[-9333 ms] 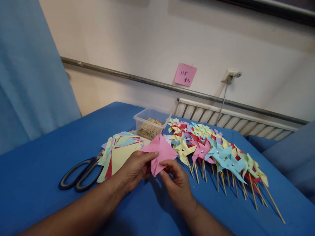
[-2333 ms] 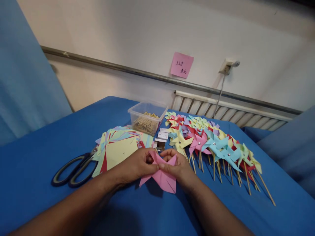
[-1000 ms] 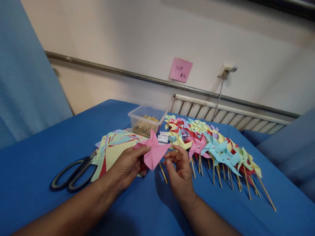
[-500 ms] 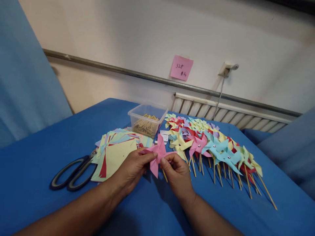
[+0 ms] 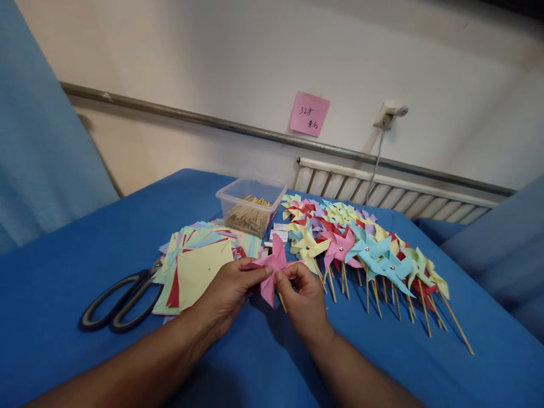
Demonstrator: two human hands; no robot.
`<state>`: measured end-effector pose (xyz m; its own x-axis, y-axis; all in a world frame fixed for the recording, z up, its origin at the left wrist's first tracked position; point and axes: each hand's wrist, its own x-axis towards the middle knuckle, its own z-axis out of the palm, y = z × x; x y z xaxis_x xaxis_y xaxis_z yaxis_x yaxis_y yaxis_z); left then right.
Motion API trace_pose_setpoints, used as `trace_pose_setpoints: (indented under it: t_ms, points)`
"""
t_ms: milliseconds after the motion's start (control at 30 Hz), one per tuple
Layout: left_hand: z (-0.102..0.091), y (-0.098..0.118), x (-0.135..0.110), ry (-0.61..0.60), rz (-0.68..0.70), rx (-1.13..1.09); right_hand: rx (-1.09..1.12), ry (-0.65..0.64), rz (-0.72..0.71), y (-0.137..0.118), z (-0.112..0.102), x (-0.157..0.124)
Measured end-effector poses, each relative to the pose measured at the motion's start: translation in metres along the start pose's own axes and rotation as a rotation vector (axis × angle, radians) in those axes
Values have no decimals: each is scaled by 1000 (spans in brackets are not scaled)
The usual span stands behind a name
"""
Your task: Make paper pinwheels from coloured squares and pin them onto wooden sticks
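A pink paper pinwheel (image 5: 274, 265) is held just above the blue table (image 5: 63, 249), between both hands. My left hand (image 5: 227, 292) pinches its left side, thumb and fingers closed on the paper. My right hand (image 5: 302, 297) is closed at the pinwheel's centre, fingertips pressed against it. A thin wooden stick (image 5: 281, 301) pokes out below, between the two hands.
A row of finished pinwheels on sticks (image 5: 365, 249) lies to the right. A stack of cut coloured paper squares (image 5: 198, 263) and black-handled scissors (image 5: 117, 297) lie to the left. A clear plastic box of sticks (image 5: 250, 207) stands behind. A pink note (image 5: 309, 113) hangs on the wall.
The flat pink sheet has been folded into a pinwheel shape. My right hand, open a second ago, has closed on the pinwheel's centre, and a stick now shows beneath it.
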<state>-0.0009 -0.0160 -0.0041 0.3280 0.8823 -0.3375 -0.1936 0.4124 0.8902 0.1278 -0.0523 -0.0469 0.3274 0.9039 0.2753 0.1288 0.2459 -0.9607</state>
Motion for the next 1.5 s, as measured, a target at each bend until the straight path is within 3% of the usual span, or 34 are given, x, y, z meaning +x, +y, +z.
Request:
trace_pose_setpoints:
  t_ms: [233,433,700,1000,1233,1500]
  points:
    - [-1,0,-2,-8,30,26,29,-10,1,-1,2,-1]
    - [-3,0,0,-23,38,49,219,82,73,-6,3,-2]
    - [3,1,-1,8,87,127,264,17,107,-7,0,4]
    - [4,23,-10,-12,360,543,79,-58,54,-10,-11,10]
    - [4,24,-10,-35,273,427,-4,-83,-37,-12,-14,9]
    - [-5,20,-3,-182,208,519,37,-246,-11,-15,-22,11]
